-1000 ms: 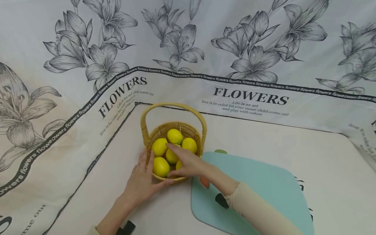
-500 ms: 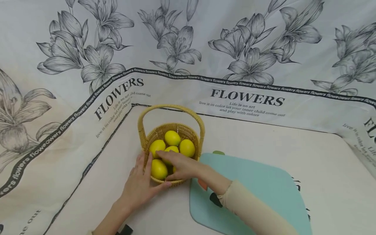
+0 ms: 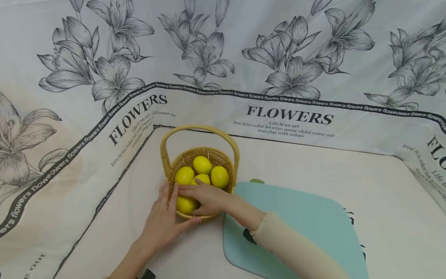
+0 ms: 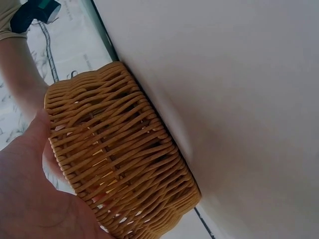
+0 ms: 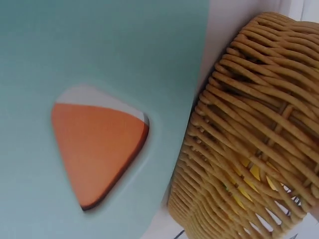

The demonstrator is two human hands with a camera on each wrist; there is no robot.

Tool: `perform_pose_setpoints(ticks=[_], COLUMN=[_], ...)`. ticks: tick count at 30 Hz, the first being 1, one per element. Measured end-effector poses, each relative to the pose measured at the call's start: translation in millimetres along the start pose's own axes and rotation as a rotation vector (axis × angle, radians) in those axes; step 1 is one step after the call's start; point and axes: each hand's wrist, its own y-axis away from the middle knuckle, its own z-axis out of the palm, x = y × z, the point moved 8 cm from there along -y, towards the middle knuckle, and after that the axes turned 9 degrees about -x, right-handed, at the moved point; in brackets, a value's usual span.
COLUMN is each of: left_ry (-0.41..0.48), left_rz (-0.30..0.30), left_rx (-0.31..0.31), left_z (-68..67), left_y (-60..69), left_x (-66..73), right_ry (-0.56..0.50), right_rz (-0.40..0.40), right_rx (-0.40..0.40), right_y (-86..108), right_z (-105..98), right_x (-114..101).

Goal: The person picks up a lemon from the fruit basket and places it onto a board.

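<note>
A wicker basket [image 3: 234, 155] with a tall arched handle holds several yellow lemons. My right hand [image 3: 210, 199] is inside it, fingers over the lower-left lemon [image 3: 185, 205] and thumb at its near right side. Another lemon [image 3: 219, 177] and one at the back [image 3: 202, 165] lie apart from the fingers. My left hand [image 3: 158, 228] rests against the basket's left outside with its fingers fairly straight, the thumb lying at the near rim. In the left wrist view, the thumb of that hand [image 4: 40, 194] touches the rim of the woven wall [image 4: 119, 149]. The right fingertips are partly hidden.
A light blue board [image 3: 296, 221] lies to the right of the basket, partly under my right forearm. It has an orange rounded-triangle mark [image 5: 99, 149] near the basket wall. A white cloth with flower drawings [image 3: 209, 58] hangs behind the white table [image 3: 348, 170].
My right hand has moved left and down inside the basket, onto the lower-left lemon. My left hand stays at the basket's side. The whole view has shifted slightly.
</note>
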Motion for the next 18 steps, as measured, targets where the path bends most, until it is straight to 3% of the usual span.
perform_pose_setpoints(ticks=[5, 18], left_ry=[-0.001, 0.001], left_rz=[-0.002, -0.016], left_rx=[-0.002, -0.02], left_z=[0.9, 1.1], left_y=[-1.1, -0.4], left_x=[0.4, 0.0], right_ry=[0.04, 0.023], right_rz=[0.011, 0.034], right_rx=[-0.005, 0.012], right_y=[0.0, 4.3], right_z=[0.3, -5.1], right_x=[-0.3, -1.7])
